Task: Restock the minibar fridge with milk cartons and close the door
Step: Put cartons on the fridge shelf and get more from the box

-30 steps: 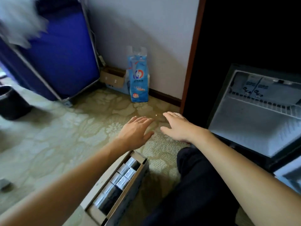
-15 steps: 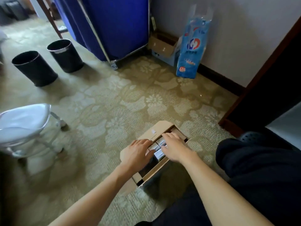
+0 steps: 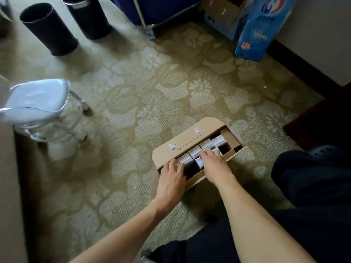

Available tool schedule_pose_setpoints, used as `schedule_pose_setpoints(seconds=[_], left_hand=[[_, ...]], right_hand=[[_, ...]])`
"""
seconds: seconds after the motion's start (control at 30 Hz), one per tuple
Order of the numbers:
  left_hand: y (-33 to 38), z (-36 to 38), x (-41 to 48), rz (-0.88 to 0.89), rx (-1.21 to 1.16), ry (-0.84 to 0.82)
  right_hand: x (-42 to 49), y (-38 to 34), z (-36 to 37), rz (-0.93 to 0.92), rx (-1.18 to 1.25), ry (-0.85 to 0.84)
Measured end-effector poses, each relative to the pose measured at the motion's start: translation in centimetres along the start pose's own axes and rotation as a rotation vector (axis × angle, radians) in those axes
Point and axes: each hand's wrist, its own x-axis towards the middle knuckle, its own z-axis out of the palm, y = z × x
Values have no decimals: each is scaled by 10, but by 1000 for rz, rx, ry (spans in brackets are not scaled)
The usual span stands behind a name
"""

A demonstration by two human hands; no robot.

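Note:
An open cardboard box [image 3: 182,143] lies on the carpet, holding several small milk cartons [image 3: 206,144] with white tops in rows. My left hand [image 3: 171,177] reaches into the box's near-left end, its fingertips on the leftmost carton. My right hand [image 3: 213,164] lies over the cartons in the middle of the box, fingers curled down around one; the grip itself is hidden under the hand. The minibar fridge is out of view.
Two black waste bins [image 3: 49,29] stand at the far left. A clear chair [image 3: 38,103] is at the left. A blue cart [image 3: 157,10], a cardboard box [image 3: 222,10] and a blue package [image 3: 260,29] line the far wall. Dark cabinet base [image 3: 319,126] at right.
The view swung from the open fridge down to the floor. Both hands dropped from mid-air into the carton box and now rest on the cartons.

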Motion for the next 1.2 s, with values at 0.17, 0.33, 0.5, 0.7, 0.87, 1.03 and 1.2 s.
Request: schedule_pose_setpoints(seconds=[0.17, 0.33, 0.5, 0.7, 0.87, 1.03, 1.2], left_hand=[[-5, 9, 7, -65, 31, -19], [-9, 11, 13, -51, 98, -32], [-12, 10, 11, -23, 104, -25], [-15, 9, 7, 35, 66, 3], [-16, 9, 1, 43, 24, 48], [-22, 4, 5, 88, -35, 38], [-20, -7, 1, 107, -43, -4]], right_hand=[[7, 0, 0, -66, -93, 12], [9, 5, 2, -51, -75, -33], [6, -7, 6, -63, -236, 1], [6, -9, 13, -53, -234, -1], [5, -12, 8, -63, -123, 20], [0, -18, -5, -96, 6, -59], [-15, -18, -19, -95, 119, -47]])
